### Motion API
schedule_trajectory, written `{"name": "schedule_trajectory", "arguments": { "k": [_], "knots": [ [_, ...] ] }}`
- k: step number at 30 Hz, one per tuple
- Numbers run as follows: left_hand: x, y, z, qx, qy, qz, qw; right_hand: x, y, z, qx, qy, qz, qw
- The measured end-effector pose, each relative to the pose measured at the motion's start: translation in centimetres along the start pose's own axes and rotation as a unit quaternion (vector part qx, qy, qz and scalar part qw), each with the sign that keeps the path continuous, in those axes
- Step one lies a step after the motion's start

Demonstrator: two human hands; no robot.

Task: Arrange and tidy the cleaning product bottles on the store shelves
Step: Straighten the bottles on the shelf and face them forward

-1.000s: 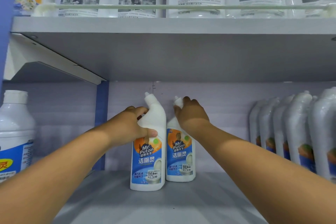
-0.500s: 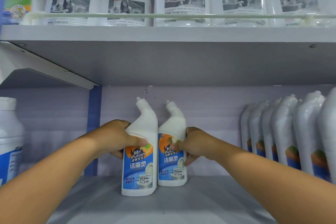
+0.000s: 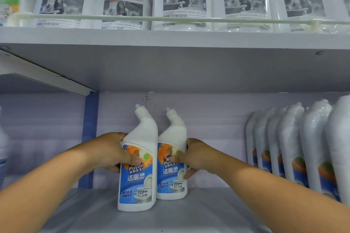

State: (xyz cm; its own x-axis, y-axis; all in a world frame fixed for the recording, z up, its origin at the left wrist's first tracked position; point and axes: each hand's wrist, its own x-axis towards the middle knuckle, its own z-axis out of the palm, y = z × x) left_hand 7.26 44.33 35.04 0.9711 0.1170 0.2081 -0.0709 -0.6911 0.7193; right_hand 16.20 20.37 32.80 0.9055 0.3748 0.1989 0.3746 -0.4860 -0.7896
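Two toilet cleaner bottles stand side by side on the lower shelf (image 3: 189,219), close to the back wall. The left bottle (image 3: 137,174) is a little nearer the front, and the right bottle (image 3: 171,166) sits just behind it. Their sides look like they touch.

The left hand (image 3: 111,152) is wrapped around the left bottle, with the thumb across the front label and the fingers behind. The right hand (image 3: 193,157) holds the right bottle the same way, thumb on the label and fingers curled round the far side.

Each bottle is hard white plastic with a flat, wide body and a thin bent neck with a small ribbed cap on top. The front has a shiny blue and orange sticker and a small price tag near the bottom. The plastic looks smooth, so it may be a bit slippery. The bottles are probably full, so they should feel kind of heavy but stiff, and not easy to break. The wide middle is the best spot to hold. The thin neck would let the bottle swing.

To the right is a row of wrapped bottles (image 3: 295,147) in crinkly clear plastic. On the upper shelf (image 3: 170,37) stand big white jugs (image 3: 181,0) behind a thin rail (image 3: 189,19).
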Motion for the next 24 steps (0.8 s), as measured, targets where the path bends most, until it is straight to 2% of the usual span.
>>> {"name": "schedule_trajectory", "arguments": {
  "k": [4,8,16,24],
  "knots": [
    [-0.4,0.0,0.2,-0.004,-0.009,-0.008,1.000,0.1,0.4,0.1,-0.011,-0.019,0.009,1.000],
    [-0.6,0.0,0.5,-0.007,0.013,-0.009,1.000,0.1,0.7,0.3,0.007,-0.013,0.014,1.000],
    [-1.6,-0.5,-0.1,-0.034,0.045,-0.026,0.998,0.3,1.7,0.4,-0.025,0.000,0.002,1.000],
    [-2.2,-0.8,0.6,-0.072,0.051,-0.028,0.996,-1.7,0.2,0.0,-0.036,-0.007,0.053,0.998]
  ]
}}
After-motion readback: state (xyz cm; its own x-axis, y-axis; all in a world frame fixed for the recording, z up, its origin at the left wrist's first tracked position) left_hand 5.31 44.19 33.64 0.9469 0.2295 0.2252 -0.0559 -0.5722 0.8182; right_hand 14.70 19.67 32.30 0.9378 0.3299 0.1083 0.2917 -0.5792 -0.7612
